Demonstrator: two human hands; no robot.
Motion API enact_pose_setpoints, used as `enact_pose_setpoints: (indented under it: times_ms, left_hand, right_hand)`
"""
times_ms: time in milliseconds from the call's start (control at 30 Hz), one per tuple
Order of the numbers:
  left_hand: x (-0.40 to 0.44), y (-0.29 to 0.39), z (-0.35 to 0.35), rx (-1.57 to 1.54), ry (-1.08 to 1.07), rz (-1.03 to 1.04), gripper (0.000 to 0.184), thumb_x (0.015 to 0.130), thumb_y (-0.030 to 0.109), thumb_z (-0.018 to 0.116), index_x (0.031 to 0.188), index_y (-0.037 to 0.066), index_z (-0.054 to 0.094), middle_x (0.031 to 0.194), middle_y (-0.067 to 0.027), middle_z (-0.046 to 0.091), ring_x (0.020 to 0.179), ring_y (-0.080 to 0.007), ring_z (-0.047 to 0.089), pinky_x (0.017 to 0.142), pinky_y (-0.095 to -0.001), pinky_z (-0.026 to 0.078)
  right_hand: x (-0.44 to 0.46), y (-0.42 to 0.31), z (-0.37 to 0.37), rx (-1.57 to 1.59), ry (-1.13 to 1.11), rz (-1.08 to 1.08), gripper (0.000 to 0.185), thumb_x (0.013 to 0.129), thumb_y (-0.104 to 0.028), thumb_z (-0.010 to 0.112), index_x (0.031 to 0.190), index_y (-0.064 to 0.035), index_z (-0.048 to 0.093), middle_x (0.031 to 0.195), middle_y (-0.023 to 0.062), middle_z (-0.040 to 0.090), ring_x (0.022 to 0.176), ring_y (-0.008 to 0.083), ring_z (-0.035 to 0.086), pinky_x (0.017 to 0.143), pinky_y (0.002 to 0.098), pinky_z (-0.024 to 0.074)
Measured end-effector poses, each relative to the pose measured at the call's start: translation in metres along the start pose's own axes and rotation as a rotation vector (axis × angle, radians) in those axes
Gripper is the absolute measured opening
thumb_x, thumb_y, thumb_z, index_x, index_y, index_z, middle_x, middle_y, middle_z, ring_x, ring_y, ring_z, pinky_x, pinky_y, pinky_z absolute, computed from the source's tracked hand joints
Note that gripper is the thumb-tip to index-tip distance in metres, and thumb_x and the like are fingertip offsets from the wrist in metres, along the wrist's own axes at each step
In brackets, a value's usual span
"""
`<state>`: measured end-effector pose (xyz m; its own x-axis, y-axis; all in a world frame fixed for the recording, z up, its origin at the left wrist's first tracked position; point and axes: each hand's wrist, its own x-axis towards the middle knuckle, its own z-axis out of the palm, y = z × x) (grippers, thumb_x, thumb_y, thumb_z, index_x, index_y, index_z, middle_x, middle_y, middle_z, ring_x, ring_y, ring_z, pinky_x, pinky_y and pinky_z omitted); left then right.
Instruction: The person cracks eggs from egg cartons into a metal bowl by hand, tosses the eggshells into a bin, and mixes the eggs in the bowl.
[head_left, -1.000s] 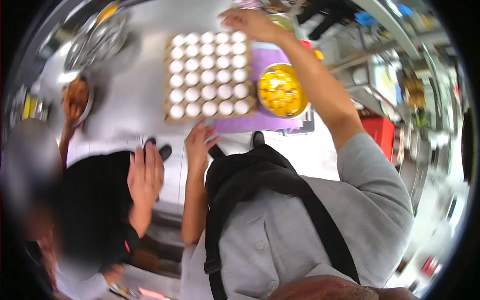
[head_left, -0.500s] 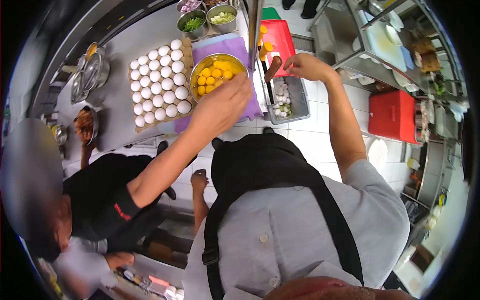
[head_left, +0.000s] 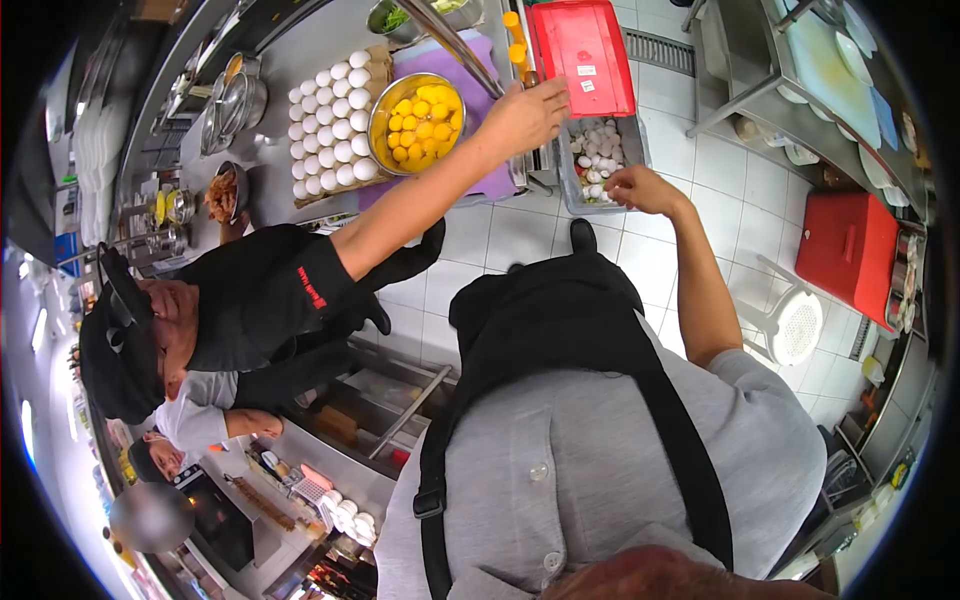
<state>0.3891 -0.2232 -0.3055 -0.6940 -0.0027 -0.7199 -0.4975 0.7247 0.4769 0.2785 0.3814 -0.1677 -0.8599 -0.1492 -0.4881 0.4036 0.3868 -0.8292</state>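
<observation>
My right hand [head_left: 645,191] hangs over the near edge of a grey plastic bin [head_left: 637,152]. Its fingers are bent downward, slightly apart, and I see nothing held in them. Inside the bin lie white eggshells [head_left: 598,143] and some green scraps. My left hand is out of view. To the left, a steel bowl [head_left: 377,152] of several egg yolks [head_left: 420,125] sits on a purple cloth [head_left: 490,180], touching a carton of white eggs [head_left: 335,125]. A co-worker's hand [head_left: 530,112] reaches across the cloth toward the bin's far side; whether it holds something is unclear.
A red lid [head_left: 585,60] lies beyond the bin. Orange-capped bottles [head_left: 516,40] and a brown handle [head_left: 531,78] stand at the counter's edge. A metal post [head_left: 455,42] slants over the cloth. The co-worker [head_left: 270,290] stands close on my left. A white stool [head_left: 795,325] is at right.
My right hand has moved from beside the brown handle down to the bin's near edge. The co-worker's hand has left the bowl and moved right. A hand low at left is gone from view.
</observation>
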Motion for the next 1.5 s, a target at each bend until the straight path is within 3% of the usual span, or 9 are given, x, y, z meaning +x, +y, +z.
enact_pose_setpoints:
  times_ms: [200, 367, 500, 767, 1000, 1233, 1267, 1400, 1500]
  left_hand:
    - [0.0, -0.005, -0.008, -0.075, 0.03, 0.037, 0.034, 0.101, 0.026, 0.064, 0.124, 0.001, 0.063, 0.095, -0.0125, 0.07, 0.084, -0.0228, 0.07, 0.072, -0.038, 0.062]
    - [0.007, -0.022, -0.018, -0.505, 0.078, 0.037, 0.033, 0.1, 0.026, 0.064, 0.123, 0.002, 0.064, 0.095, -0.0126, 0.07, 0.083, -0.0233, 0.071, 0.072, -0.0386, 0.062]
    - [-0.004, 0.011, -0.02, -0.697, 0.092, -0.138, 0.028, 0.098, 0.025, 0.064, 0.115, 0.002, 0.065, 0.09, -0.0123, 0.07, 0.078, -0.0225, 0.07, 0.069, -0.0384, 0.061]
    - [-0.018, -0.142, 0.046, 0.364, -0.014, 0.369, 0.025, 0.088, 0.025, 0.069, 0.095, 0.003, 0.061, 0.081, -0.0127, 0.067, 0.071, -0.027, 0.067, 0.062, -0.0416, 0.056]
    - [-0.013, -0.168, 0.078, 0.36, 0.118, 0.517, 0.027, 0.079, 0.025, 0.074, 0.078, 0.003, 0.058, 0.074, -0.0131, 0.064, 0.065, -0.0309, 0.065, 0.056, -0.0444, 0.051]
    - [0.001, -0.154, 0.066, 0.111, 0.353, 0.745, 0.033, 0.067, 0.025, 0.078, 0.062, 0.003, 0.054, 0.067, -0.0139, 0.061, 0.059, -0.0359, 0.062, 0.051, -0.0487, 0.047]
    - [-0.018, -0.135, 0.05, 0.38, 0.459, 0.908, 0.027, 0.076, 0.017, 0.075, 0.065, 0.003, 0.055, 0.064, -0.0131, 0.06, 0.055, -0.033, 0.061, 0.05, -0.0473, 0.047]
    - [-0.05, -0.112, 0.045, -0.794, 0.215, 0.068, 0.023, 0.088, 0.012, 0.062, 0.068, 0.003, 0.055, 0.063, -0.0121, 0.057, 0.057, -0.0287, 0.062, 0.051, -0.0457, 0.049]
    - [-0.042, -0.157, 0.061, -0.643, 0.18, -0.034, 0.024, 0.088, 0.02, 0.066, 0.071, 0.004, 0.059, 0.069, -0.0166, 0.062, 0.062, -0.0317, 0.066, 0.055, -0.0463, 0.051]
  right_hand:
    - [-0.021, 0.004, 0.031, 0.007, 0.028, 0.047, 0.021, 0.095, -0.017, 0.067, 0.104, 0.0013, 0.072, 0.08, 0.0043, 0.067, 0.071, 0.0142, 0.063, 0.064, 0.0313, 0.0538]
    - [-0.049, -0.002, 0.045, -0.045, 0.085, 0.083, 0.023, 0.095, -0.017, 0.066, 0.106, 0.0023, 0.072, 0.084, 0.0055, 0.07, 0.073, 0.0154, 0.065, 0.066, 0.0322, 0.0551]
    - [-0.078, -0.006, 0.057, -0.095, 0.118, 0.139, 0.025, 0.096, -0.018, 0.065, 0.108, 0.0024, 0.072, 0.087, 0.0063, 0.072, 0.074, 0.0146, 0.065, 0.067, 0.032, 0.0555]
    - [-0.132, -0.003, 0.076, -0.088, 0.176, 0.177, 0.026, 0.095, -0.018, 0.066, 0.11, 0.002, 0.073, 0.085, 0.0061, 0.073, 0.071, 0.014, 0.067, 0.065, 0.0312, 0.0558]
    - [-0.137, -0.024, 0.07, -0.154, 0.259, 0.18, 0.024, 0.093, -0.015, 0.069, 0.108, 0.002, 0.074, 0.083, 0.0068, 0.073, 0.069, 0.0133, 0.066, 0.063, 0.0305, 0.0533]
    - [-0.045, -0.176, 0.085, -0.39, 0.655, -0.446, 0.019, 0.09, -0.018, 0.07, 0.089, 0.0018, 0.07, 0.076, 0.0189, 0.067, 0.07, 0.0313, 0.066, 0.068, 0.0413, 0.0509]
    - [-0.021, -0.203, 0.087, -0.404, 0.686, -0.515, 0.02, 0.091, -0.018, 0.07, 0.089, 0.002, 0.07, 0.076, 0.0194, 0.066, 0.071, 0.0339, 0.066, 0.068, 0.0424, 0.0506]
    - [0.081, -0.257, 0.09, -0.559, 0.662, -0.752, 0.014, 0.089, -0.015, 0.072, 0.094, -0.001, 0.072, 0.091, 0.0164, 0.071, 0.086, 0.0332, 0.07, 0.078, 0.043, 0.0546]
    - [0.139, -0.261, 0.085, -0.764, 0.57, -0.754, 0.016, 0.088, -0.016, 0.073, 0.097, -0.0031, 0.074, 0.096, 0.016, 0.072, 0.092, 0.0347, 0.07, 0.083, 0.0443, 0.0553]
